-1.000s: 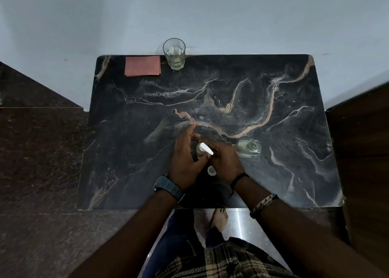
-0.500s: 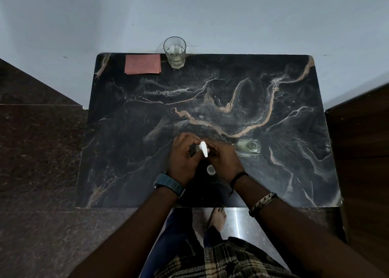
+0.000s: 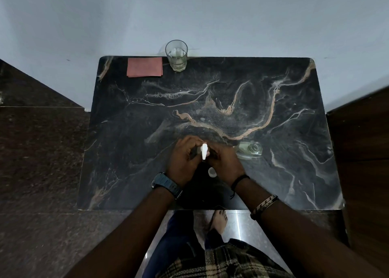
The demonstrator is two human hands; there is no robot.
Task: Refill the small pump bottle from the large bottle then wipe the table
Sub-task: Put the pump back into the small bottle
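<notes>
The small pump bottle, with its white pump head (image 3: 204, 151) pointing toward me, stands near the table's front middle, mostly hidden between both hands. My left hand (image 3: 182, 160) curls around its left side. My right hand (image 3: 224, 161) grips it from the right. A small white cap (image 3: 212, 172) lies on the table just below my right hand. The large clear bottle (image 3: 250, 149) stands open-topped just right of my right hand. A folded pink cloth (image 3: 144, 67) lies at the back left of the dark marble table (image 3: 273, 172).
A drinking glass (image 3: 176, 55) with some clear liquid stands at the back edge beside the cloth. A pale wall rises behind the table. Dark stone surfaces flank the table left and right. My bare foot and legs show below the front edge.
The white pump head has turned from pointing right to pointing toward me. My left fingers, raised a second ago, have curled around the bottle.
</notes>
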